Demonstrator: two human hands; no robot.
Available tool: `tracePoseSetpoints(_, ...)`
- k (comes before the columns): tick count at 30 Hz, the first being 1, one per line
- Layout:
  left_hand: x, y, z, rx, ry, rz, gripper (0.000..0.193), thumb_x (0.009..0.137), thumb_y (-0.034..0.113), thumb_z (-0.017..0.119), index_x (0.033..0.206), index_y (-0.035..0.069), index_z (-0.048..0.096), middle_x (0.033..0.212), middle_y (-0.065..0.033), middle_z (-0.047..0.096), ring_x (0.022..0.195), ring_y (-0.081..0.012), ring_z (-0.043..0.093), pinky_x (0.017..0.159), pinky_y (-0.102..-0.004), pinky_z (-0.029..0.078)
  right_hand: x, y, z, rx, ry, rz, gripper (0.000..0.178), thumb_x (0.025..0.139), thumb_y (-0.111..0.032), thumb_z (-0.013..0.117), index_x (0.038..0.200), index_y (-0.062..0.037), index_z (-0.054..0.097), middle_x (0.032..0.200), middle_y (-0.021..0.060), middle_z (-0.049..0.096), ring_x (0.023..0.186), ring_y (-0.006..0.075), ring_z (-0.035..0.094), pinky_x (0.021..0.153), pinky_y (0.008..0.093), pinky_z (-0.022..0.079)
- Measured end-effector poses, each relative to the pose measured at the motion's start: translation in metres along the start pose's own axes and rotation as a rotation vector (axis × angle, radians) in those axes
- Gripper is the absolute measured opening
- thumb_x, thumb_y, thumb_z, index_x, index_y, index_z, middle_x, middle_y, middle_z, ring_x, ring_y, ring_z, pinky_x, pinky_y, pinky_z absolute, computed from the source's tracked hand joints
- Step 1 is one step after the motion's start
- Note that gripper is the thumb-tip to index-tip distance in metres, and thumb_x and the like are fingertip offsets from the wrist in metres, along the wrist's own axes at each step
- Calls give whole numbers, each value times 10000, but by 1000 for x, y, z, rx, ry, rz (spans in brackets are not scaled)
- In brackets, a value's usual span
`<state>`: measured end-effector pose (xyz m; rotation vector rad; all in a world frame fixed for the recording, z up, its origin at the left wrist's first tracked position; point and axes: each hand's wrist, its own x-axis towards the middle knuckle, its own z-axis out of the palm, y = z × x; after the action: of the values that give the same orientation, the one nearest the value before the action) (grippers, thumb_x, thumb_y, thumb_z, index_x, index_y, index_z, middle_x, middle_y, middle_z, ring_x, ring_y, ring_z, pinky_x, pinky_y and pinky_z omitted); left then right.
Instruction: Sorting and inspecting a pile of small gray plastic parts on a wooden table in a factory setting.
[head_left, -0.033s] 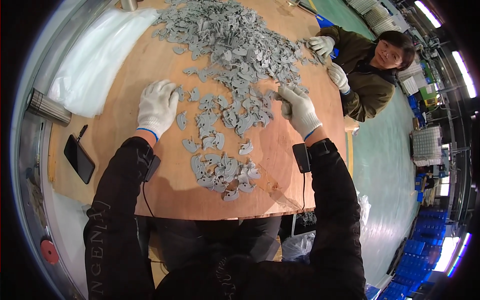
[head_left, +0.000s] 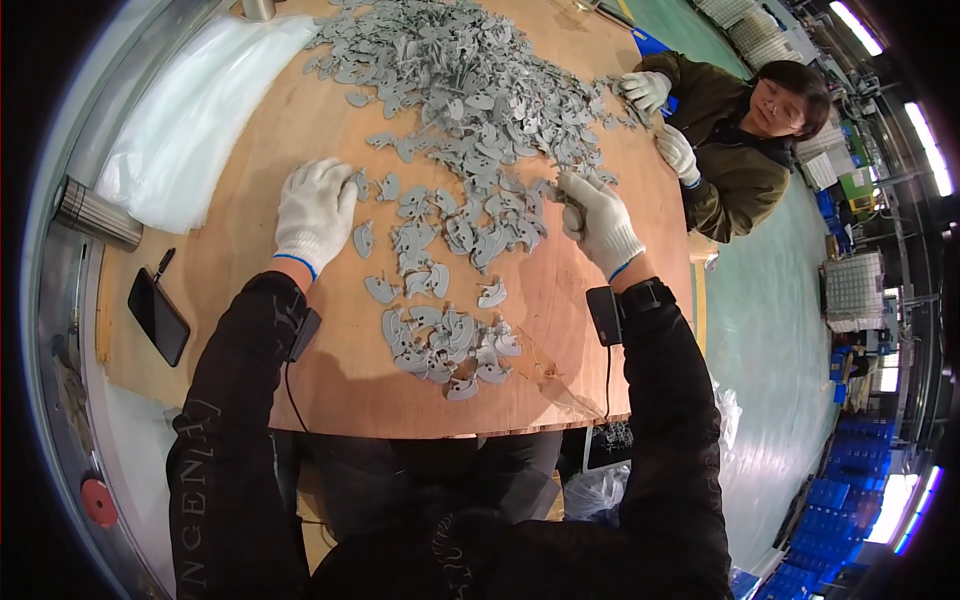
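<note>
A big heap of small grey curved parts (head_left: 470, 75) covers the far middle of the table, with looser parts (head_left: 485, 240) spread nearer to me. My left hand (head_left: 316, 208), in a white knitted glove, lies palm down to the left of these, fingers stretched forward and thumb beside them. Its fingertips come close to a grey part (head_left: 388, 187). On the right, my gloved right hand (head_left: 600, 218) has its fingers bent and pinched at the heap's edge. A small grey curved part shows at those fingertips, partly hidden. Closest to me lies a separate cluster of parts (head_left: 455, 340).
At the right edge of the wooden table (head_left: 330, 390) a co-worker's gloved hands (head_left: 645, 92) rest by the heap. Clear plastic sheeting (head_left: 200, 120), a metal cylinder (head_left: 98, 213) and a dark phone-like device (head_left: 158, 318) occupy the left side. Cables hang from my wrist devices.
</note>
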<state>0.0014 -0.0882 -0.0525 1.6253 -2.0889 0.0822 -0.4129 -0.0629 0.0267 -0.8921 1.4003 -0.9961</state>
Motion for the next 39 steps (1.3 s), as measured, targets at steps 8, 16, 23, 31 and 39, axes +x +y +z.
tracePoseSetpoints(8,-3,3,-6,-11,-84,-16,306,1054,268,639,1289,94,729,1408,-124,690,1377,-352,586,1212,-500,414,-50,15,-17,395,-29,138,185,1121,-305,641,1088,-128,684,879,26,676,483,88,355,451,276,284)
tracePoseSetpoints(16,3,-17,15,116,-16,98,333,1080,335,585,1282,119,737,1394,-107,721,1348,-328,630,1177,-482,461,-226,65,-111,500,421,27,156,1119,-280,648,1102,-130,687,887,26,673,549,110,446,499,282,357)
tracePoseSetpoints(23,17,-40,31,77,26,186,329,1080,313,577,1303,126,732,1366,-113,740,1312,-331,661,1145,-483,496,-397,178,-207,-168,1228,176,355,1012,-199,752,1333,-70,673,968,26,688,723,115,596,629,287,506)
tracePoseSetpoints(31,7,-33,44,134,99,262,285,1080,275,586,1264,117,736,1336,-142,740,1301,-350,662,1143,-482,500,-454,261,-296,-362,1292,245,539,975,-233,723,1457,-6,639,1221,114,725,1000,179,694,863,330,580)
tracePoseSetpoints(39,1,-15,8,-128,108,184,376,1057,404,639,1260,98,721,1292,-147,749,1264,-364,674,1103,-490,517,-305,165,-97,-1112,669,-643,303,958,-57,783,1255,-17,739,1279,149,717,1252,317,662,1118,427,514)
